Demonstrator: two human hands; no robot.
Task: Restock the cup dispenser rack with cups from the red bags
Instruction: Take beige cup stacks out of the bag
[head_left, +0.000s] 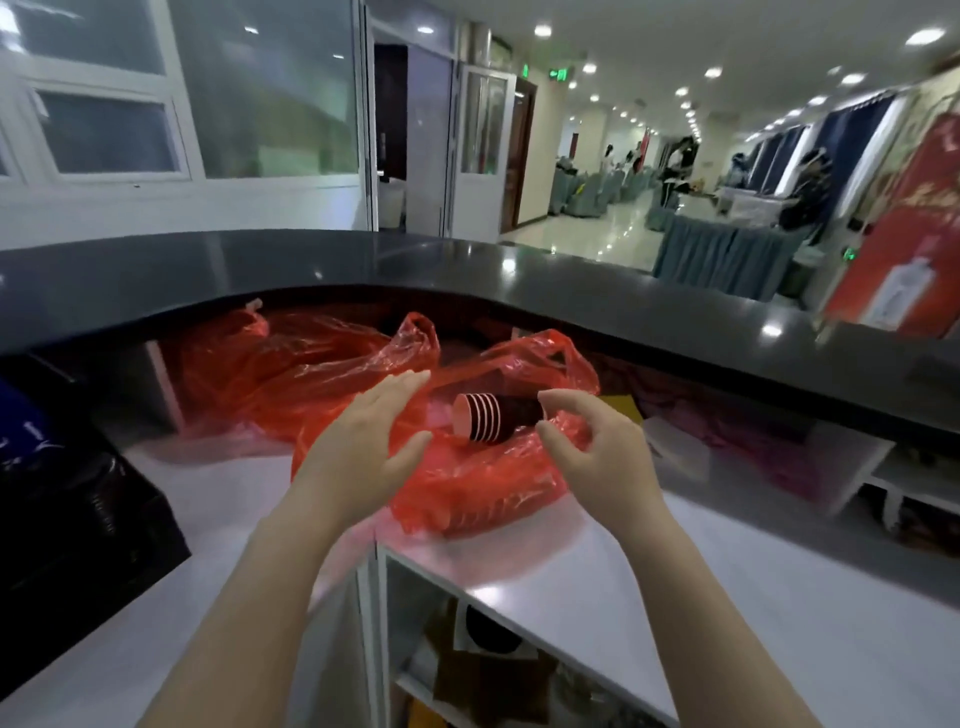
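Note:
A short stack of dark cups (496, 417) with pale rims lies on its side in the mouth of a red plastic bag (483, 483) on the white lower counter (779, 597). My left hand (371, 431) hovers to the left of the stack, fingers straight, touching nothing I can make out. My right hand (592, 441) is just right of the stack, fingers and thumb loosely curved toward it with a gap between them. A second red bag (291, 364) lies behind, under the dark counter ledge. No dispenser rack is recognisable in view.
A raised dark countertop (467, 265) curves across the back. A black object (67, 519) stands on the left of the white counter. Open shelves (493, 649) below hold dark items. A red sign (904, 249) stands at the right; people and draped tables fill the hall beyond.

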